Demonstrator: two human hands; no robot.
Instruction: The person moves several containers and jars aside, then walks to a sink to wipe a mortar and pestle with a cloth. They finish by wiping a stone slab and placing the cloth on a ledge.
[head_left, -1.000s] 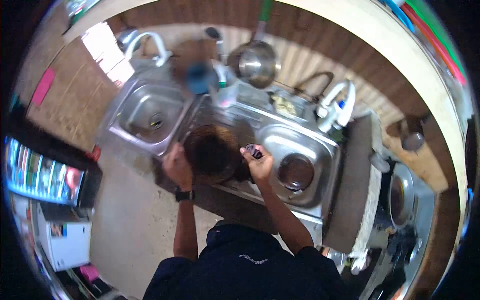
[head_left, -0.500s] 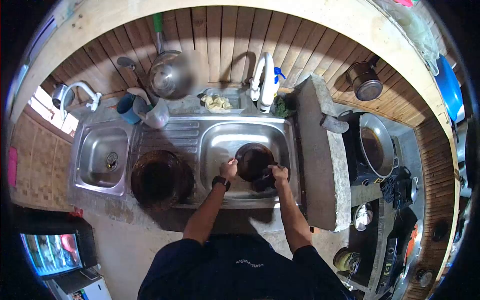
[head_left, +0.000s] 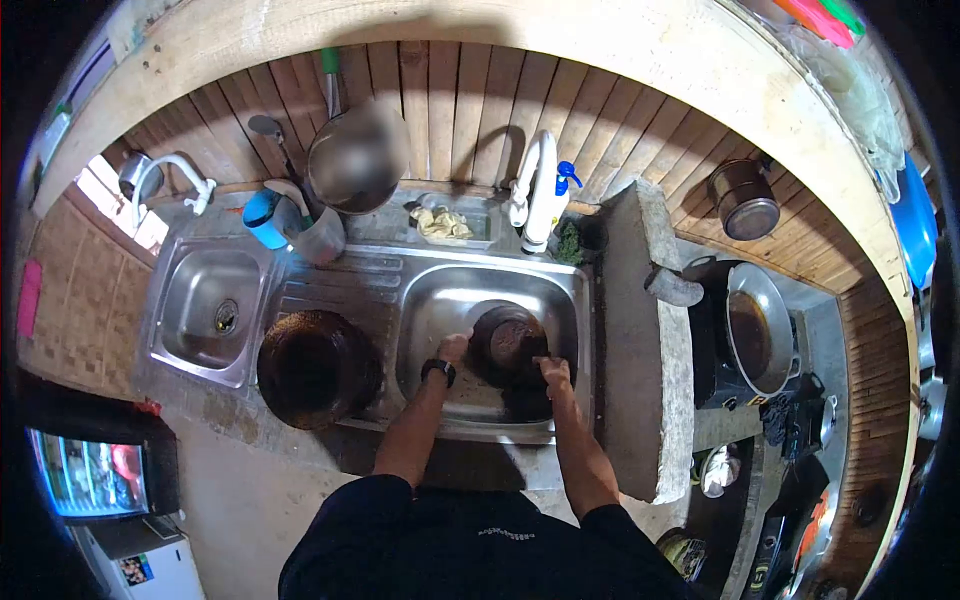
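Observation:
A dark, blackened round pan (head_left: 508, 338) is in the large steel sink basin (head_left: 430, 290), with a brownish round patch showing in its middle. My left hand (head_left: 455, 349), with a black watch at the wrist, is closed at the pan's left edge. On the opposite side my right hand (head_left: 552, 371) is closed on the pan's lower right edge. Dark shadow under the pan hides its lower side. To the left, a large blackened pot (head_left: 318, 368) stands on the ribbed drainboard.
Behind the basin stand a white faucet (head_left: 541, 180), a pump bottle (head_left: 566, 182) and a tray with a pale cloth (head_left: 440, 222). A concrete divider (head_left: 645, 340) separates the sink from a stove carrying a wok (head_left: 765, 325). Plastic containers (head_left: 265, 220) are at the back left.
The pan has tilted between my hands, so its brownish middle now shows. My right hand has shifted slightly down along its edge. The camera view has tipped upward a little.

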